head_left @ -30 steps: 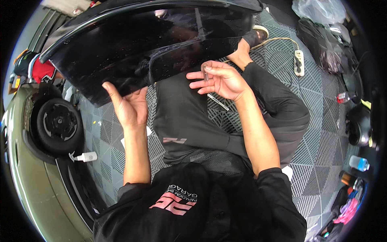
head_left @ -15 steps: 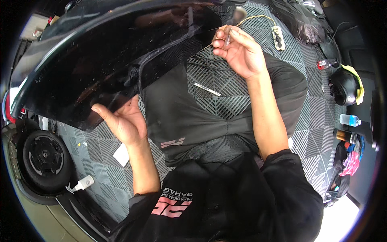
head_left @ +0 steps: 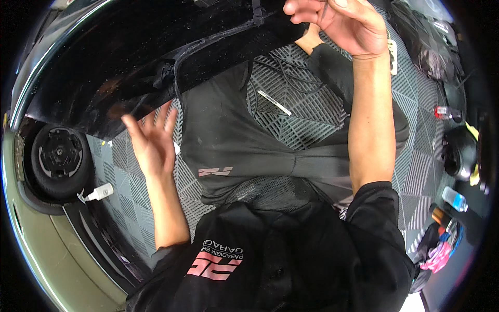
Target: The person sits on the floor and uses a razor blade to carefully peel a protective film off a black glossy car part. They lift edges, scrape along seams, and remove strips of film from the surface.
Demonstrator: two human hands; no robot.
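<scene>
A large glossy black curved car panel fills the upper left, with a raised ridge across it and its near edge by my thigh. Just below that edge is my left hand, open with its fingers spread. I cannot tell whether the fingertips touch the panel. At the top right, partly cut off by the frame, my right hand pinches a thin, dark, slim tool between thumb and fingers. Its exact kind is hidden. On the mat between my legs lies a slim whitish stick-like tool.
A wheel and a white spray bottle stand at the left, beside an olive car body. At the right are a black helmet-like object, a clear bottle, a red-capped bottle and plastic bags. Cables lie on the grey mat.
My right hand has moved up and to the right with the slim tool. My left hand has opened wider and come away from the panel's lower corner. The whole view has shifted.
</scene>
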